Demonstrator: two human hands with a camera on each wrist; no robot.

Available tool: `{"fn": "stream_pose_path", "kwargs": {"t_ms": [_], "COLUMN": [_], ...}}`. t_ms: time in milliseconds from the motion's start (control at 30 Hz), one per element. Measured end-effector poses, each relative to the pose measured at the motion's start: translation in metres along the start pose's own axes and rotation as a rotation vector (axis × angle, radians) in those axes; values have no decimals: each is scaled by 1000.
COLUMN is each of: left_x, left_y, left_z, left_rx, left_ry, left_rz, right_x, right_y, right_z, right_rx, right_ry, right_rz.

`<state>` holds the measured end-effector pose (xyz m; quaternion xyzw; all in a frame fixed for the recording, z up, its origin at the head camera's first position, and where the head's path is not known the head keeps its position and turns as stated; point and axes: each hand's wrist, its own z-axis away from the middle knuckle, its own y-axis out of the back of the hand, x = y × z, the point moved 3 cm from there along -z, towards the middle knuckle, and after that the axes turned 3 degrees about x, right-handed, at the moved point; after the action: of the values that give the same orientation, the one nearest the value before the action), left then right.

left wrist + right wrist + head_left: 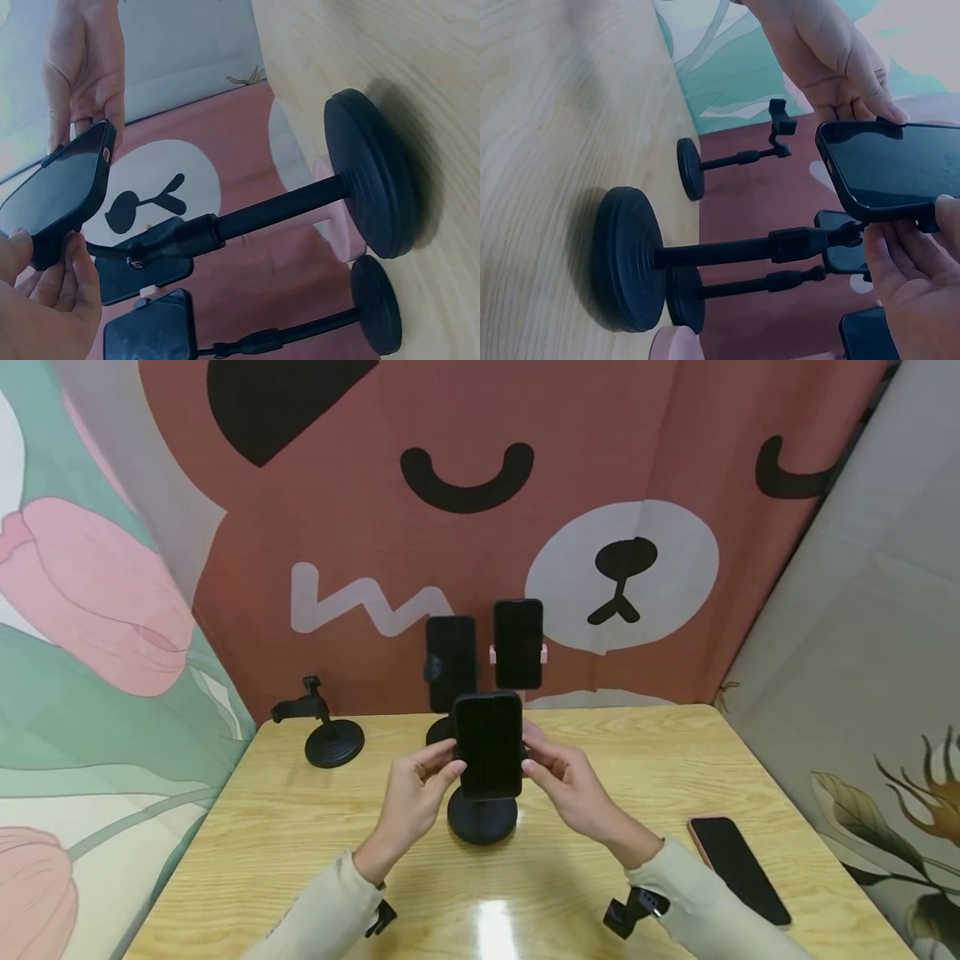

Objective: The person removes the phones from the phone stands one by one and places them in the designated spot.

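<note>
A black smartphone [489,747] sits upright at the top of a black phone stand [482,820] in the head view. My left hand [420,785] grips its left edge, thumb at the front and fingers curled behind. On the opposite edge my right hand [566,781] pinches the same phone, around the stand's side clamp [928,223]. In the left wrist view the stand's straight pole [281,214] runs from its round base [367,176] to behind the phone. The phone's back and most of the clamp are hidden.
Behind stand two more phones, one [452,664] on a black stand, another [518,643] in a pink holder. An unloaded black stand [333,743] is at the back left. A phone with a pinkish edge [738,868] lies on the wooden table [247,860] at right.
</note>
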<state>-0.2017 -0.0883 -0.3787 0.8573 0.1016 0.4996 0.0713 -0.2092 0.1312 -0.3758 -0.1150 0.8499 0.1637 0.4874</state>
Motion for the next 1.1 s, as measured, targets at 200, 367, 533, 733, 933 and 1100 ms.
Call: {"fn": "stream_pose_path", "kwargs": {"t_ms": [200, 367, 533, 733, 933, 1100], "left_x": [-9, -13, -17, -18, -19, -18], "left_y": [-5, -8, -8, -8, -7, -6], "left_z": [3, 4, 5, 3, 3, 3], "left_rx": [-13, -22, -40, -70, -110, -126], "left_ry": [-13, -1, -4, 4, 31, 52], "left_rz": [5, 14, 7, -3, -7, -14], "right_x": [5, 10, 16, 19, 20, 20], "right_y": [5, 6, 5, 7, 6, 4], "right_z": [4, 7, 9, 10, 13, 15], "right_rx": [-14, -28, -46, -43, -40, -24], "right_ry": [-31, -30, -13, 0, -22, -59], "right_rz": [28, 19, 4, 0, 5, 18]}}
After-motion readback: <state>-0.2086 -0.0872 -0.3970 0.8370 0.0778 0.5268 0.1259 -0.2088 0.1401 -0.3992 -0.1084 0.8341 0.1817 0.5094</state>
